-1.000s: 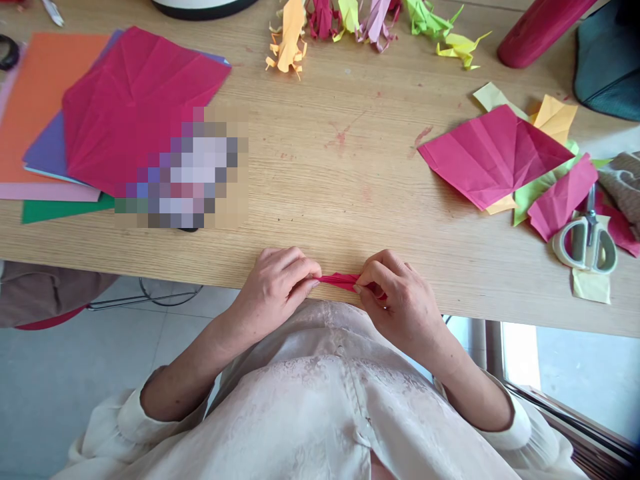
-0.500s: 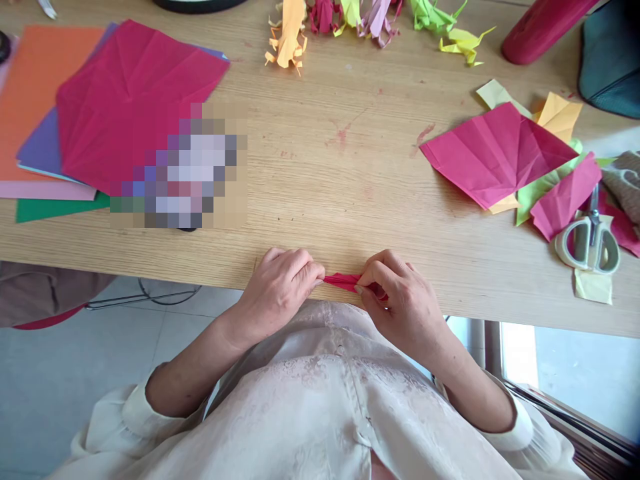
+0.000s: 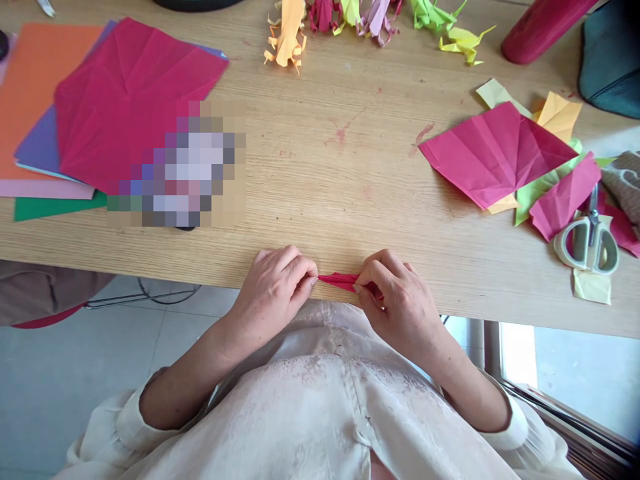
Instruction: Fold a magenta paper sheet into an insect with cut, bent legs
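Note:
Between my hands, just above the table's front edge, stretches a narrow strip of folded red paper (image 3: pixel 339 281). My left hand (image 3: pixel 278 288) pinches its pointed left end between thumb and forefinger. On the other side, my right hand (image 3: pixel 397 291) grips the paper's right part, with thumb and fingers closed around it. The right fingers hide that end, so its shape there cannot be made out.
Creased red sheets (image 3: pixel 130 100) lie over coloured paper at left, beside a pixelated object (image 3: pixel 190 173). Folded paper figures (image 3: pixel 287 37) line the back, near a red cylinder (image 3: pixel 545 30). At right are paper scraps (image 3: pixel 500 153) and scissors (image 3: pixel 587 243).
My left hand has shifted slightly left along the folded paper, so more of its pointed end shows. My right hand has stayed almost in place with its grip kept.

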A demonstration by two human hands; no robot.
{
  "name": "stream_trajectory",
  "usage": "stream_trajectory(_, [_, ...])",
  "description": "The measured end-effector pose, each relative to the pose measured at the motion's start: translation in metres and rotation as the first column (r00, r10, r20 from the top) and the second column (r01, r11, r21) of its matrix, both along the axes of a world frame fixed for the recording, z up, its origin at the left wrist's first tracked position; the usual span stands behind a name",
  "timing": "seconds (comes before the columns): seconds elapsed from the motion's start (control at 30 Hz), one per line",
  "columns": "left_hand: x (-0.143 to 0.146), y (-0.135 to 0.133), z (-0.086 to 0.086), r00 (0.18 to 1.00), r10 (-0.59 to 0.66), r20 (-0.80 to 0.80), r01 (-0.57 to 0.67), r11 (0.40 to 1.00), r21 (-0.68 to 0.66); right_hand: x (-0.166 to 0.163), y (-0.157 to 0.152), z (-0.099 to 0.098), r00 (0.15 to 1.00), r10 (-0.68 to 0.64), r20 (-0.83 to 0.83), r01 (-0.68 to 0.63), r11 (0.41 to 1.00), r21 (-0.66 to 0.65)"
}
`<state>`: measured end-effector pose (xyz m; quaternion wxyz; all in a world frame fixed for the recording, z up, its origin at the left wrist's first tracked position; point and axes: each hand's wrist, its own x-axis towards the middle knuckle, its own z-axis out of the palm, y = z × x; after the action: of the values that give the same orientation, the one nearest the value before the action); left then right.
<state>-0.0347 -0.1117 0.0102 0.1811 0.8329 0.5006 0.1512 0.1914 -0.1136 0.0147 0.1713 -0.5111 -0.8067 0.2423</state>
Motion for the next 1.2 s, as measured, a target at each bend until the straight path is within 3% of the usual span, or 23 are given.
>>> stream_trajectory(0.2, [-0.006, 0.002, 0.0, 0.997, -0.019, 0.081, 0.023, 0.998, -0.051, 0.001, 0.0, -0.001, 1.0, 0.006, -0.008, -0.006, 1.0, 0.0])
stream_trajectory(0.47, [0.006, 0.006, -0.004, 0.997, 0.046, 0.06, -0.047, 0.999, 0.017, 0.0, 0.0, -0.001, 1.0, 0.009, -0.012, -0.009, 1.0, 0.009])
stream_trajectory(0.7, [-0.002, 0.012, 0.001, 0.991, -0.007, 0.136, 0.019, 0.996, -0.087, 0.001, 0.0, -0.001, 1.0, 0.016, -0.006, -0.016, 1.0, 0.01])
stream_trajectory(0.9, [-0.001, 0.012, 0.004, 0.998, -0.024, 0.058, 0.029, 0.997, -0.073, 0.001, 0.0, 0.0, 1.0, 0.015, -0.009, -0.015, 1.0, 0.002])
stream_trajectory(1.2, [0.01, 0.011, 0.004, 0.998, 0.062, 0.004, -0.062, 0.996, -0.069, 0.001, 0.001, 0.0, 1.0, 0.023, -0.002, -0.023, 1.0, 0.001])
